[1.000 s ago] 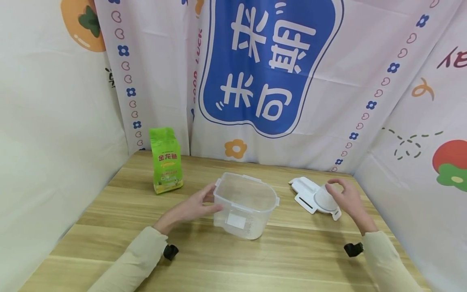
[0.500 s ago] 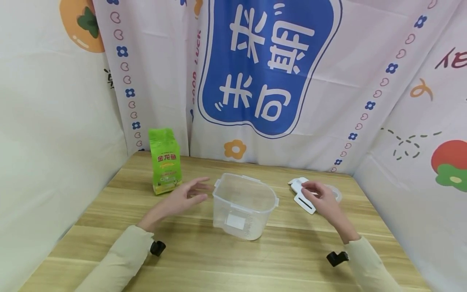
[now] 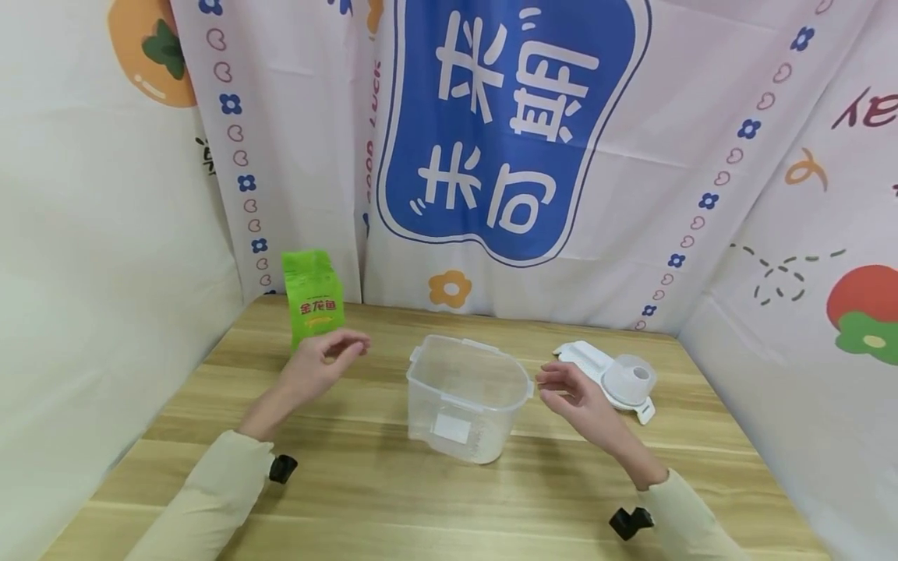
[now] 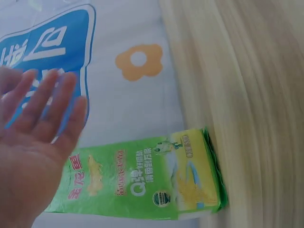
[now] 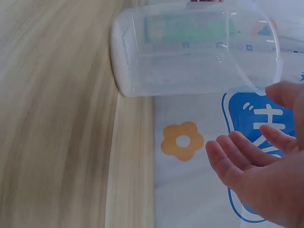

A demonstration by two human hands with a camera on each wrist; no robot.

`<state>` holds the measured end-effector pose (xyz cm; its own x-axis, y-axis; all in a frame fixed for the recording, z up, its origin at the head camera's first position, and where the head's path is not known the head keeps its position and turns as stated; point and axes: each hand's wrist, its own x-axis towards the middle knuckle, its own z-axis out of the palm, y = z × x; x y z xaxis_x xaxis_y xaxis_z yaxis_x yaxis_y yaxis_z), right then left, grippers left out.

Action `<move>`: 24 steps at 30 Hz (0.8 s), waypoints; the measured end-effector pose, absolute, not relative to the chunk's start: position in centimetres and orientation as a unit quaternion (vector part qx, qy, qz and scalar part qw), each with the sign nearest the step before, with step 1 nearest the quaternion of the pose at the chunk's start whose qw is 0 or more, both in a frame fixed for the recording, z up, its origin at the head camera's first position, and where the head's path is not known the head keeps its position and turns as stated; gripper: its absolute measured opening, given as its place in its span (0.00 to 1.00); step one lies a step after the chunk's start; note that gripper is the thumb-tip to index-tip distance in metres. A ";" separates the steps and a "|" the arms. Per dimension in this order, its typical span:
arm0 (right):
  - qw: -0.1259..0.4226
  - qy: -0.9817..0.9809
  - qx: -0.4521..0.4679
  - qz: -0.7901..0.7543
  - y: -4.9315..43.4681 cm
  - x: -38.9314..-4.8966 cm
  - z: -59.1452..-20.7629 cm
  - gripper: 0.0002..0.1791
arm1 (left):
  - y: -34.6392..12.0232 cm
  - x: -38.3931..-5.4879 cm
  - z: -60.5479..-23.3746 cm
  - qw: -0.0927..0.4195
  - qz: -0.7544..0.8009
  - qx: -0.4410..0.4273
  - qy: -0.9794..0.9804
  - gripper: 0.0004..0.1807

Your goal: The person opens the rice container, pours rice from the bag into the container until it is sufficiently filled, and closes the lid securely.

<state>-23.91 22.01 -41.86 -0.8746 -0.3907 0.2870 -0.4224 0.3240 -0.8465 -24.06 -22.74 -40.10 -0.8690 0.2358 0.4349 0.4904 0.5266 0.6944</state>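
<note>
I judge it early — lid (image 3: 589,358) already off and right of the open container (image 3: 466,413) on the worktop (image 3: 393,506), green bag (image 3: 312,292) behind my left hand (image 3: 312,370) seemingly unopened — and the fingers (image 4: 57,104) there and on my right hand (image 3: 578,405) hang loose, grasping nothing.

printed cloths (image 3: 309,179) around a wood-grain tabletop (image 3: 393,506) suggest a booth.

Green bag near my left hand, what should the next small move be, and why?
I'd probably have the left hand grip the green bag. That hand holds nothing and is close to the bag, which stands upright. The clear container also stands upright with its top uncovered, and the white lid lies off to its right in the head view.
</note>
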 end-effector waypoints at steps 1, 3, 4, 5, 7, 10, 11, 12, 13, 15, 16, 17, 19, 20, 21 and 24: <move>0.008 -0.811 0.257 0.525 21.9 -23.8 -41.9 0.23 | -22.9 -24.2 -40.1 0.174 -0.444 -0.212 -0.853 0.11; -0.006 -0.805 0.271 0.527 21.6 -23.7 -41.9 0.25 | -23.1 -24.3 -40.0 0.222 -0.453 -0.211 -0.837 0.09; -0.011 -0.803 0.276 0.528 21.5 -23.7 -41.9 0.26 | -23.3 -24.4 -39.9 0.244 -0.454 -0.209 -0.831 0.09; -0.017 -0.800 0.283 0.529 21.3 -23.6 -41.9 0.27 | -23.5 -24.5 -39.9 0.266 -0.452 -0.210 -0.825 0.08; -0.028 -0.793 0.298 0.531 21.0 -23.4 -42.0 0.31 | -24.0 -24.7 -39.9 0.300 -0.451 -0.208 -0.814 0.08; -0.043 -0.784 0.316 0.533 20.4 -23.1 -42.4 0.37 | -24.8 -24.8 -40.0 0.342 -0.451 -0.186 -0.803 0.08; -0.045 -0.781 0.320 0.534 20.2 -23.0 -42.5 0.40 | -25.1 -24.9 -40.0 0.350 -0.456 -0.170 -0.800 0.08; -0.045 -0.778 0.325 0.536 20.1 -22.9 -42.7 0.42 | -25.4 -24.8 -40.0 0.354 -0.468 -0.148 -0.796 0.08; -0.046 -0.776 0.327 0.537 19.9 -22.8 -42.9 0.43 | -25.6 -24.8 -40.0 0.359 -0.482 -0.125 -0.789 0.08; -0.043 -0.774 0.329 0.540 19.5 -22.6 -43.2 0.46 | -25.9 -24.7 -39.9 0.367 -0.506 -0.075 -0.777 0.10; -0.041 -0.773 0.330 0.540 19.3 -22.6 -43.3 0.47 | -26.1 -24.7 -39.9 0.372 -0.519 -0.055 -0.768 0.11; -0.039 -0.772 0.333 0.539 19.1 -22.5 -43.5 0.47 | -26.3 -24.8 -39.9 0.376 -0.531 -0.037 -0.759 0.12; -0.038 -0.773 0.331 0.541 18.8 -22.4 -43.7 0.48 | -26.6 -24.9 -39.8 0.387 -0.539 -0.017 -0.748 0.13; -0.039 -0.773 0.329 0.541 18.6 -22.3 -43.8 0.49 | -26.7 -24.9 -39.8 0.391 -0.539 -0.012 -0.746 0.13; -0.041 -0.772 0.330 0.542 18.4 -22.2 -43.9 0.49 | -26.9 -25.0 -39.8 0.395 -0.538 -0.009 -0.745 0.13; -0.049 -0.770 0.327 0.545 18.1 -22.0 -44.2 0.51 | -27.3 -25.3 -40.0 0.398 -0.539 0.002 -0.742 0.12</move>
<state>-22.03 18.09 -44.18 -0.7812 -0.5577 0.2805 -0.4501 0.1919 -0.8721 -25.31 -27.33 -39.97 -0.6825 -0.4320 0.5895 0.4275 0.4183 0.8014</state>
